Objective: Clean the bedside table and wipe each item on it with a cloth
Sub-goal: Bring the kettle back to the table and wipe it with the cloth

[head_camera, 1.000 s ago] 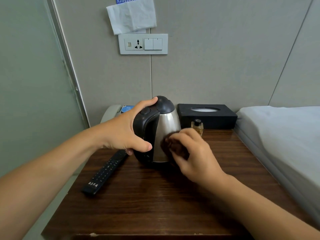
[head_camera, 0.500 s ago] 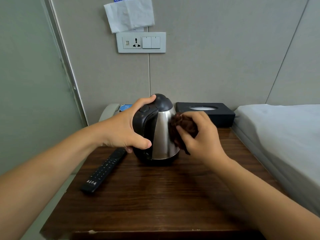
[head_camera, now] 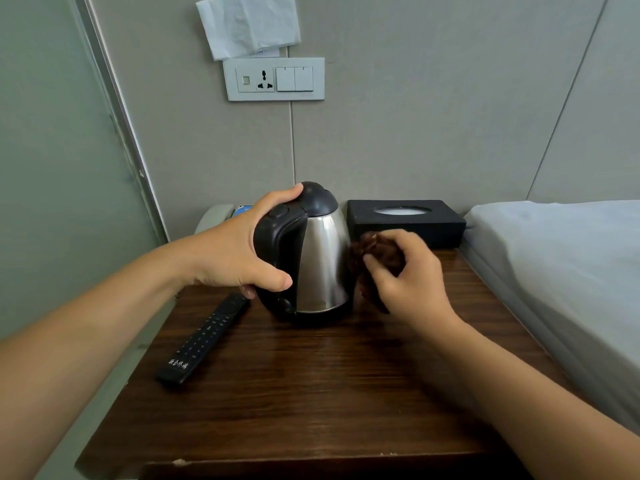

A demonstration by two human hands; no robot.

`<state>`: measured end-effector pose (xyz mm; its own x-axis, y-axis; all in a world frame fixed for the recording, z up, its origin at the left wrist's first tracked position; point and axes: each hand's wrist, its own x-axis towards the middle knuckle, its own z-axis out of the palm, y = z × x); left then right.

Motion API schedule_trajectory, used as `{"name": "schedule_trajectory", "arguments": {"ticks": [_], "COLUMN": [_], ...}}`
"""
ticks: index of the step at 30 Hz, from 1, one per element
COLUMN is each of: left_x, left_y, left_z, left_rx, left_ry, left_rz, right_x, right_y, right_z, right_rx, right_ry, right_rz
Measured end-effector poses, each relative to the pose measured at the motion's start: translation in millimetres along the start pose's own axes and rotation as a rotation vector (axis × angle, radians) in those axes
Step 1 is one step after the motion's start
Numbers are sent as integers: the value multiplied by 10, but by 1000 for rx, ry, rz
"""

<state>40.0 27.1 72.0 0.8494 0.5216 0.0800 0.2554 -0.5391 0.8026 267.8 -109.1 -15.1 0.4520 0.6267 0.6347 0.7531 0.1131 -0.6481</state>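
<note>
the kettle (head_camera: pixel 320 258) is stood upright on the bedside table (head_camera: pixel 311 393), its handle gripped by the left hand (head_camera: pixel 239 254). just to its right, the cloth (head_camera: pixel 377 258) is bunched in the curled fingers of the right hand (head_camera: pixel 408 282), against the steel side.
</note>
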Motion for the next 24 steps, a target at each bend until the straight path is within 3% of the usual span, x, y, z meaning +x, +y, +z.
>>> {"name": "schedule_trajectory", "arguments": {"ticks": [4,9,15,18,24], "left_x": [-3,13,17,18,34], "left_y": [3,-23,-40,-46,-73], "left_z": [-18,-15,-30,-34,-47], "left_rx": [-3,-3,2,-6,-20], "left_ry": [-1,-5,-7,-13,-38], "left_rz": [-10,-14,-10,-12,0], "right_x": [143,48,-307,-300,-41], "right_y": [-208,-525,-339,-370,-530], "right_z": [5,278,494,438,413], "right_rx": [158,3,-264,-281,-147], "right_ry": [157,-4,-234,-296,-24], "right_rz": [-14,-327,-452,-416,-321]}}
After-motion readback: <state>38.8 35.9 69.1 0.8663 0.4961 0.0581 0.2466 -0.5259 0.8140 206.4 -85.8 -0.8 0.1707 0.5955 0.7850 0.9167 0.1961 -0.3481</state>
